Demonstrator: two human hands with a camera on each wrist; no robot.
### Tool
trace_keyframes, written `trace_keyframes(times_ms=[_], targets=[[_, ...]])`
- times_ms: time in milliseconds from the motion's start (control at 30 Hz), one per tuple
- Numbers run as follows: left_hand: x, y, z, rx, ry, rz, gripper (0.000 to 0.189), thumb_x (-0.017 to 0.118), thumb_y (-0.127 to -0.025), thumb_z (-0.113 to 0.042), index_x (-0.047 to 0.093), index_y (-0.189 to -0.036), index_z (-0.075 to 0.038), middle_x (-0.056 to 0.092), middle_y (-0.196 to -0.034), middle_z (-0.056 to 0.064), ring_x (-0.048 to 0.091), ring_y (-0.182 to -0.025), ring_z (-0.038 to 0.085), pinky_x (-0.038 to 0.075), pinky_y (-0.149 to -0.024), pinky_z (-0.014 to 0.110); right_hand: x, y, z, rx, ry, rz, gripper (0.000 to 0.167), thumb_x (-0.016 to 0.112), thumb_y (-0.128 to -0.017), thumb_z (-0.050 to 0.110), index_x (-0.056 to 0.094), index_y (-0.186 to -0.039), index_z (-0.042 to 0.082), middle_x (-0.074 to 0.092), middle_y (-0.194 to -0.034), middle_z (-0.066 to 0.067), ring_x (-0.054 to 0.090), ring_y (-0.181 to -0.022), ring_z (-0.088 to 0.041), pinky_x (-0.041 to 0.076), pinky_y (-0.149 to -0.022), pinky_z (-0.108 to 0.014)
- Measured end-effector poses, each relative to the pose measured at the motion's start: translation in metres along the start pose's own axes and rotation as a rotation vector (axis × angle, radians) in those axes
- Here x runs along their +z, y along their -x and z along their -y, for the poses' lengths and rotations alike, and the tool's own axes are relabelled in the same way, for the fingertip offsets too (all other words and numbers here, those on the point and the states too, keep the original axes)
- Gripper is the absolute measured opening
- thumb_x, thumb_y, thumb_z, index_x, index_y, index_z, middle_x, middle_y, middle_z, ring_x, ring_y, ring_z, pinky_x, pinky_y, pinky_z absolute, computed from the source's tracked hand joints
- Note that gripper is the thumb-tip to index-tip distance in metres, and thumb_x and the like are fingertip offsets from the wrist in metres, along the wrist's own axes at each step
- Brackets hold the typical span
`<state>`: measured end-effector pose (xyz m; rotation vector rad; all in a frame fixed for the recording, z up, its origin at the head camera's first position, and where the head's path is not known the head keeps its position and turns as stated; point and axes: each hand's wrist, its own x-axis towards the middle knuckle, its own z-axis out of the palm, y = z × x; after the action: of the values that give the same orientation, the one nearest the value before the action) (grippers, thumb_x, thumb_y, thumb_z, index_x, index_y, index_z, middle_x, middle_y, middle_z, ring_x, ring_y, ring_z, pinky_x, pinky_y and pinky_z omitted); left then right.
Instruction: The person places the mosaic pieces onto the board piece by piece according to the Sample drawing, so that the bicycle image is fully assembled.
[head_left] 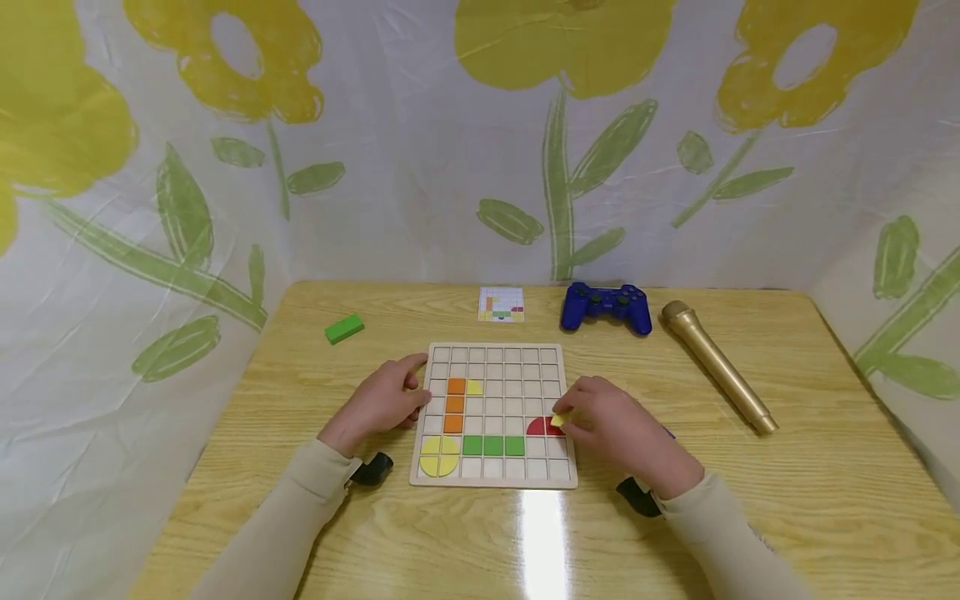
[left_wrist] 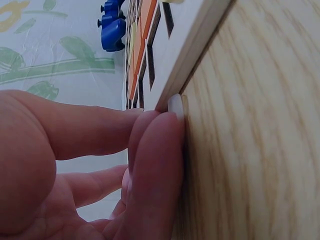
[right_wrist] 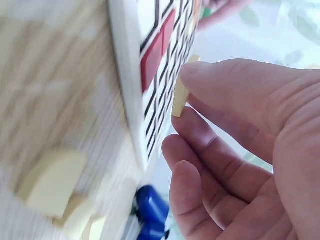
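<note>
My left hand (head_left: 384, 396) grips the left edge of a wooden grid board (head_left: 493, 350), with fingertips at its rim in the left wrist view. My right hand (head_left: 618, 425) pinches a small yellow tile (right_wrist: 180, 95) between thumb and fingertip. It is over the right part of the board, overlapping the red quarter-round tiles (head_left: 536, 427) in the head view. Laid in the grid are a column of orange tiles (head_left: 454, 405), a yellow square tile (head_left: 475, 387), a row of green tiles (head_left: 493, 446) and a yellow circle of quarter pieces (head_left: 439, 456).
Behind the board lies a pattern card (head_left: 501, 305), with a blue game controller (head_left: 606, 308) and a gold microphone (head_left: 720, 367) to its right. A green block (head_left: 344, 328) lies at the back left. Loose yellow pieces (right_wrist: 52, 182) lie on the table beside the right hand.
</note>
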<state>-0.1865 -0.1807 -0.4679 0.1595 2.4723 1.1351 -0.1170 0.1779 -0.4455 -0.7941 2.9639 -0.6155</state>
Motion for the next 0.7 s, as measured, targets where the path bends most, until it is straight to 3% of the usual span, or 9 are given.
trace_keyframes(times_ms=[200, 333, 700], targets=[[0.001, -0.001, 0.002, -0.007, 0.008, 0.003, 0.069, 0.068, -0.106, -0.013, 0.038, -0.168, -0.012, 0.054, -0.114, 0.012, 0.065, -0.074, 0.019, 0.062, -0.063, 0.030, 0.011, 0.004, 0.016, -0.086, 0.038, -0.016, 0.016, 0.088, -0.090, 0.013, 0.083, -0.105, 0.017, 0.068, -0.097, 0.005, 0.061, -0.091, -0.010, 0.059, -0.079, -0.026], [0.002, 0.000, 0.005, -0.013, 0.003, 0.003, 0.069, 0.067, -0.106, -0.014, 0.038, -0.168, -0.013, 0.054, -0.115, 0.012, 0.065, -0.075, 0.019, 0.062, -0.063, 0.030, 0.017, 0.006, 0.024, -0.132, 0.018, -0.001, 0.018, 0.088, -0.091, 0.014, 0.082, -0.108, 0.017, 0.069, -0.099, 0.004, 0.063, -0.094, -0.011, 0.060, -0.080, -0.026], [-0.001, -0.001, 0.001, -0.008, -0.008, 0.000, 0.069, 0.067, -0.106, -0.014, 0.037, -0.168, -0.012, 0.054, -0.114, 0.012, 0.065, -0.074, 0.019, 0.062, -0.063, 0.030, 0.023, 0.005, 0.028, -0.154, 0.037, 0.011, 0.020, 0.087, -0.092, 0.015, 0.081, -0.111, 0.015, 0.069, -0.105, 0.003, 0.064, -0.100, -0.012, 0.062, -0.084, -0.030]])
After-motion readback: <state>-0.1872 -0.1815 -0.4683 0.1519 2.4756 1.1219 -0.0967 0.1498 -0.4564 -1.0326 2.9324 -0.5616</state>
